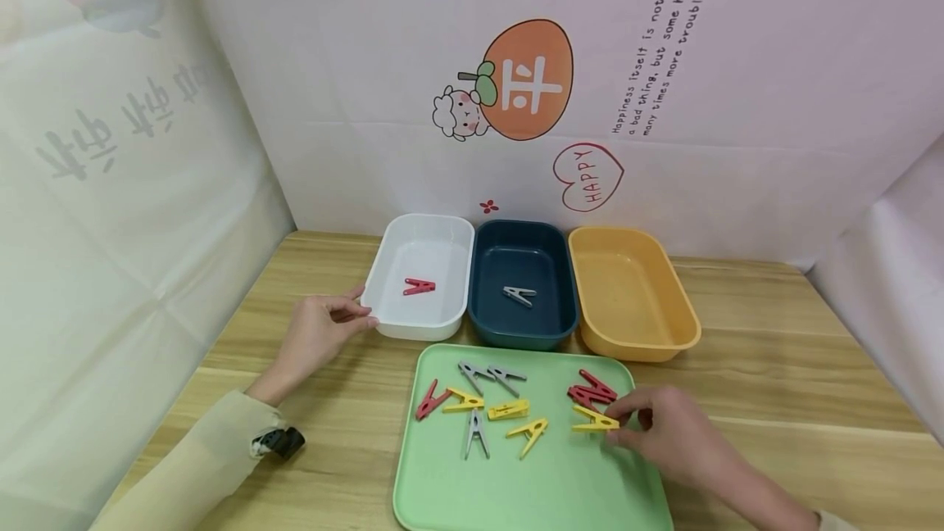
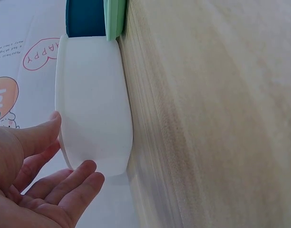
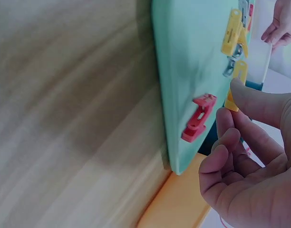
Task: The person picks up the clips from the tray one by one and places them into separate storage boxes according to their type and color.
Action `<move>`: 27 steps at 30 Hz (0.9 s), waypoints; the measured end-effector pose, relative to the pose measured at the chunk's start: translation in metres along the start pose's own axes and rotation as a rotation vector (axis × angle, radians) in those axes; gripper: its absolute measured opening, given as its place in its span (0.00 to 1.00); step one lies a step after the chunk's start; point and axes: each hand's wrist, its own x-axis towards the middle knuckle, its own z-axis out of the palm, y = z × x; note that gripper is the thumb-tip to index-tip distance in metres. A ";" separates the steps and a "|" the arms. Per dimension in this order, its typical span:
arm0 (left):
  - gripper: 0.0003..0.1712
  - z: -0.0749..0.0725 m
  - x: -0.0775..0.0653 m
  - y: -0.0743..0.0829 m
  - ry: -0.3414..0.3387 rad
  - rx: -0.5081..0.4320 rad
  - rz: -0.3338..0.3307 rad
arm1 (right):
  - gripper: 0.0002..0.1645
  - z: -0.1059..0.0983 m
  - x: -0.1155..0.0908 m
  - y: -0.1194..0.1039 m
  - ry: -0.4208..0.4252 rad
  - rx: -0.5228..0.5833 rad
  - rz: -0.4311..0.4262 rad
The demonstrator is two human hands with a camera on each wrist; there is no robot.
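My right hand (image 1: 674,433) pinches a yellow clothespin (image 1: 596,419) between thumb and fingertips, over the right part of the light green tray (image 1: 531,490). Just behind it lie red clothespins (image 1: 599,388), overlapping each other. Farther left on the tray are several grey, yellow and red clothespins, among them a grey one (image 1: 476,431) and a yellow one (image 1: 529,434). My left hand (image 1: 317,338) touches the near left corner of the white bin (image 1: 420,331), thumb at its rim and fingers loosely extended beside its wall. A red clothespin (image 1: 419,286) lies inside that bin.
To the right of the white bin stand a dark blue bin (image 1: 522,340), with a grey clothespin (image 1: 519,294) in it, and a yellow-orange bin (image 1: 640,351). All three line up behind the tray on a wooden table (image 1: 767,351). A printed cloth (image 1: 369,146) hangs behind them.
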 end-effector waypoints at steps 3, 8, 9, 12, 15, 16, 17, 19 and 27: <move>0.04 0.000 0.001 0.001 -0.001 0.001 0.001 | 0.10 -0.004 0.001 -0.004 0.018 0.006 -0.005; 0.04 0.000 0.001 0.001 -0.004 -0.007 -0.003 | 0.10 -0.012 0.006 -0.012 0.062 -0.003 -0.023; 0.04 0.000 0.001 0.001 -0.004 -0.008 -0.003 | 0.11 -0.014 0.007 -0.013 0.072 -0.004 -0.029; 0.04 0.000 0.001 0.000 -0.003 -0.016 0.000 | 0.10 -0.020 0.012 -0.015 0.091 0.014 -0.071; 0.05 0.000 0.002 0.000 -0.004 -0.023 0.005 | 0.09 -0.026 0.016 -0.016 0.093 0.038 -0.102; 0.05 0.000 0.002 -0.001 -0.004 -0.024 0.005 | 0.08 -0.028 0.018 -0.016 0.090 0.047 -0.108; 0.05 0.000 0.002 -0.001 -0.005 -0.024 0.005 | 0.08 -0.031 0.019 -0.017 0.087 0.058 -0.103; 0.05 0.000 0.002 -0.001 -0.006 -0.025 0.000 | 0.08 -0.035 0.022 -0.017 0.084 0.079 -0.089; 0.05 0.000 0.001 -0.001 -0.009 -0.037 -0.011 | 0.13 -0.053 0.032 -0.015 0.091 0.129 -0.027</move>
